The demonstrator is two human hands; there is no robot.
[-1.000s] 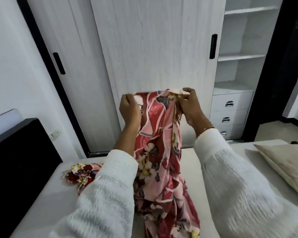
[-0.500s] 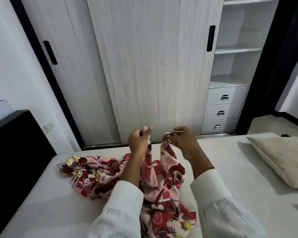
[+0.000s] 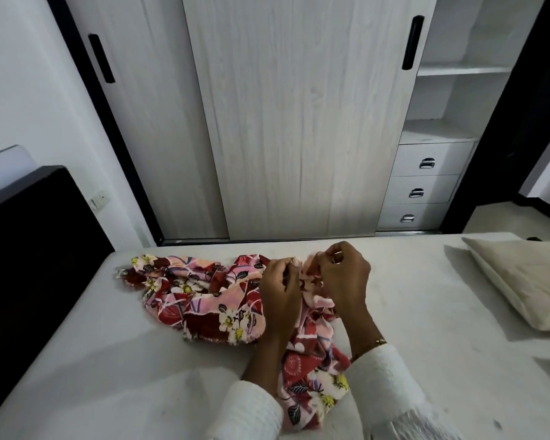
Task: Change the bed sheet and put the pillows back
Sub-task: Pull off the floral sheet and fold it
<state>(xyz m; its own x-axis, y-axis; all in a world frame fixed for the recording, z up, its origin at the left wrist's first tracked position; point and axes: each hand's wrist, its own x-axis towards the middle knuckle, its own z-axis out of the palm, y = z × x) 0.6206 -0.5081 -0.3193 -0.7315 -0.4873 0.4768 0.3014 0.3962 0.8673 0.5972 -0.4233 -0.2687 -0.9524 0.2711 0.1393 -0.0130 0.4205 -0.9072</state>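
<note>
A crumpled red and pink floral sheet lies in a heap on the bare white mattress. My left hand and my right hand are close together over the heap's right part, each pinching a fold of the sheet's edge. More of the sheet trails down between my white sleeves toward me. A beige pillow lies on the mattress at the right edge.
A black headboard stands at the left. Behind the bed is a pale wood sliding wardrobe with open shelves and three drawers on the right. A dark doorway frame is at far right.
My hands came down from chest height, where they held the sheet up hanging, to just above the mattress. The sheet now lies bunched on the bed, and my hands moved closer together.
</note>
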